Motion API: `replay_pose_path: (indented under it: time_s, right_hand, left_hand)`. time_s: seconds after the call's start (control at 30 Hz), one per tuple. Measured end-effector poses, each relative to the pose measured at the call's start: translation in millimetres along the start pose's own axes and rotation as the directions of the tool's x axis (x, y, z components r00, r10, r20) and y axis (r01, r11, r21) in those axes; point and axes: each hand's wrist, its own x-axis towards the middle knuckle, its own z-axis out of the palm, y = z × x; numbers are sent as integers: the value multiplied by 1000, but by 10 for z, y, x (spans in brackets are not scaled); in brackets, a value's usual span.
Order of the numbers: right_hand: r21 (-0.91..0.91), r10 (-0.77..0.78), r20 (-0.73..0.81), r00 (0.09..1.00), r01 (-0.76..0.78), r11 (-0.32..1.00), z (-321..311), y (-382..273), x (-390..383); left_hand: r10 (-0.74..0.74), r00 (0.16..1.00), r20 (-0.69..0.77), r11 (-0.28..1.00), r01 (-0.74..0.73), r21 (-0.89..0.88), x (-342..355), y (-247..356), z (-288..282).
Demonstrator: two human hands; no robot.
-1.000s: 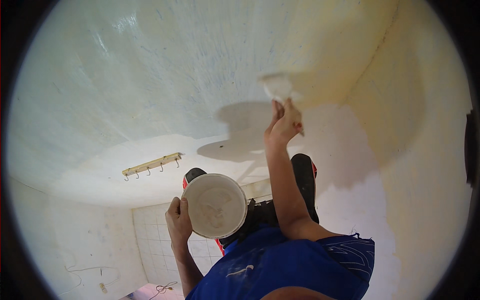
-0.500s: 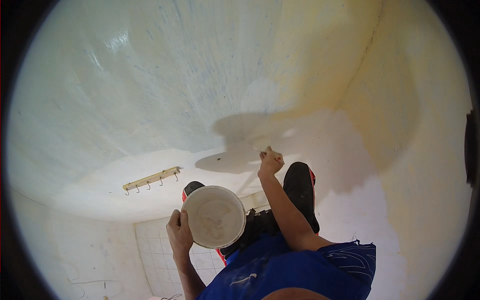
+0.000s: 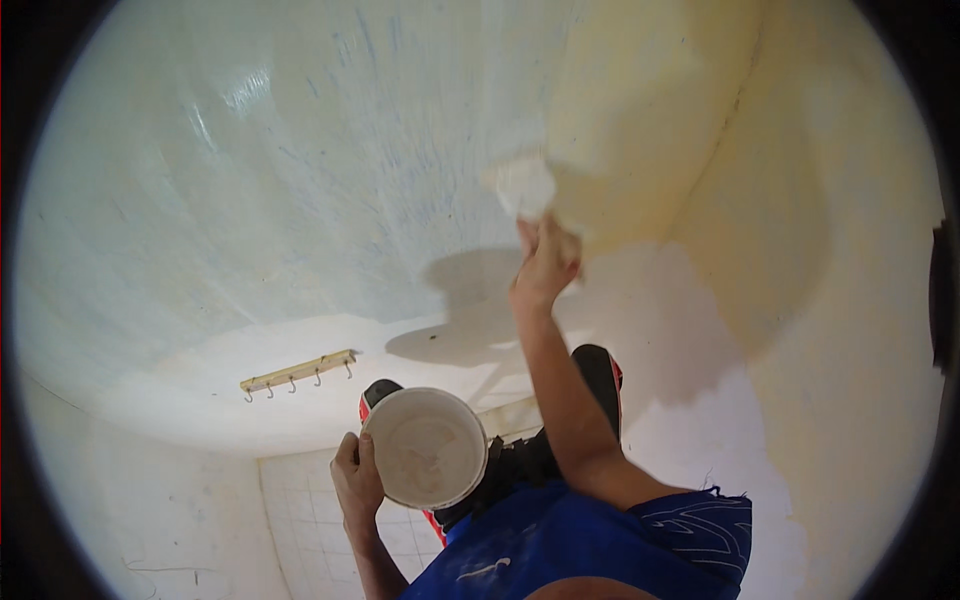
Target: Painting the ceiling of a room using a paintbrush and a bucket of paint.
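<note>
My right hand [image 3: 545,260] is raised above the bucket at the centre, closed around a flat spreading tool [image 3: 522,185], blurred and pale, whose blade is at the pale blue-grey wall [image 3: 330,170]. Whether it touches the surface I cannot tell for sure. A whitish, freshly coated looking patch shows around the blade. My left hand [image 3: 355,480] grips the rim and side of a white bucket [image 3: 400,490], which has a thin layer of pale paste inside and is held in front of my blue shirt.
A wooden rail with several metal hooks [image 3: 280,377] is fixed to the wall at lower left. The yellowed side wall [image 3: 830,250] meets it at a cracked corner on the right. A dark object [image 3: 938,295] stands at the far right edge. White tiles [image 3: 310,510] show below.
My right hand and the tool dipped lower half a second ago and are now back up higher on the wall. The bucket and left hand sit slightly lower in view.
</note>
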Motion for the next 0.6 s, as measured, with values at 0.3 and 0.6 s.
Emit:
replay_pose_path:
  time_s: [0.3, 0.6]
  right_hand:
    - [-354, 255, -449, 856, -433, 829, -1257, 310, -152]
    - [77, -123, 98, 987, 116, 990, 1480, -1598, 768]
  left_hand:
    - [4, 1000, 5, 1000, -5, 22, 25, 95, -10]
    - [-4, 1000, 0, 1000, 4, -13, 32, 47, 18]
